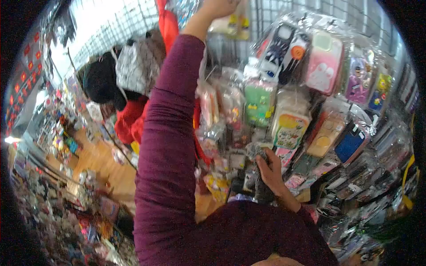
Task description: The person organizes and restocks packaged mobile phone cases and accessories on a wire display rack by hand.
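- Overhead, my left hand (219,6) sits at the top edge of the frame, with the arm in its maroon sleeve (166,133) stretched straight up through the middle.
- The frame edge cuts that hand off, so I cannot tell whether it is open or closed.
- It is right against a pale yellow packet (228,24) hanging at top centre.
- My right hand (271,170) is lower centre, just right of the sleeve, with its fingers curled tight round a grey fuzzy item (256,152).
- The item's top pokes out above my fingers, and a darker part hangs below the palm.
- A wire grid (284,13) runs across the upper right, with clear packets of phone cases crowded in front of it.
- Noted among them: a pink case (324,62) at upper right, a green case (259,102) near centre, an orange-and-yellow case (290,126) just above my right hand, and a blue case (350,142) at right of centre.
- Another person stands at upper left, seen as a dark head (100,82) above a red garment (128,119).
- A grey-and-white patterned bag (137,66) is beside that head.
- Small, bright goods fill the lower left, too blurred to name.
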Demonstrator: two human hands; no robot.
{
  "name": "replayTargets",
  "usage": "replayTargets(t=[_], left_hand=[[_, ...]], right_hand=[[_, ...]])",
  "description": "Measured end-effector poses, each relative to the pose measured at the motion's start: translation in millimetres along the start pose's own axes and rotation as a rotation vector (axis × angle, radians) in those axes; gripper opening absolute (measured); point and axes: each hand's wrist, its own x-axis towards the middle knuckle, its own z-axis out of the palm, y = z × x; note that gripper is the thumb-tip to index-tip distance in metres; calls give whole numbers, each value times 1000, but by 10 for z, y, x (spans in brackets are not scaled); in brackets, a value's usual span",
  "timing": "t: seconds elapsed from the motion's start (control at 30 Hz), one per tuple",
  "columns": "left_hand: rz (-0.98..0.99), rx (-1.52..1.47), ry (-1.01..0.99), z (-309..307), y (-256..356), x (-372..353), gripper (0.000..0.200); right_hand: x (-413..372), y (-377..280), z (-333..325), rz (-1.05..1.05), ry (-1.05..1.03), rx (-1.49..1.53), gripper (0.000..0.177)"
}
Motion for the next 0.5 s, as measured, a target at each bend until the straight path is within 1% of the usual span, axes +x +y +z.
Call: replayTargets(t=[0.03, 0.07, 0.1, 0.17, 0.2, 0.23, 0.27, 0.3, 0.37, 0.43, 0.47, 0.5], left_hand=[[-300, -95, -383, -138, -20, -11, 48], [4, -210, -46, -402, -10, -284, 48], [317, -308, 299, -677, -2, -684, 48], [91, -504, 259, -927, -26, -1275, 47], [47, -414, 274, -994, -165, -1563, 43], [2, -324, 291, -945, -324, -1853, 39], [-101, -352, 298, -777, -427, -2069, 39], [-205, -382, 309, -582, -511, -2276, 39], [-341, -453, 282, -262, -528, -2604, 50], [-288, -115, 316, -44, -502, -2734, 55], [-292, -73, 278, -31, -484, -2741, 63], [-297, -201, 251, -31, -470, -2725, 71]], right_hand=[[-33, 90, 29, 9, 49, 7, 24], [-51, 241, 94, -133, 171, -82, 25], [-108, 391, 99, -116, 146, -75, 25], [-240, 618, 53, 340, 35, 276, 31], [-312, 711, 52, 365, 4, 303, 31], [-401, 817, 65, 359, -60, 297, 31], [-467, 910, 80, 364, -137, 295, 31], [-530, 1013, 84, 340, -263, 269, 31], [-632, 1249, 131, 266, -564, 211, 32], [-690, 1432, 186, 170, -801, 170, 33], [-717, 1493, 198, 129, -897, 158, 33], [-738, 1561, 199, 100, -952, 147, 34]])
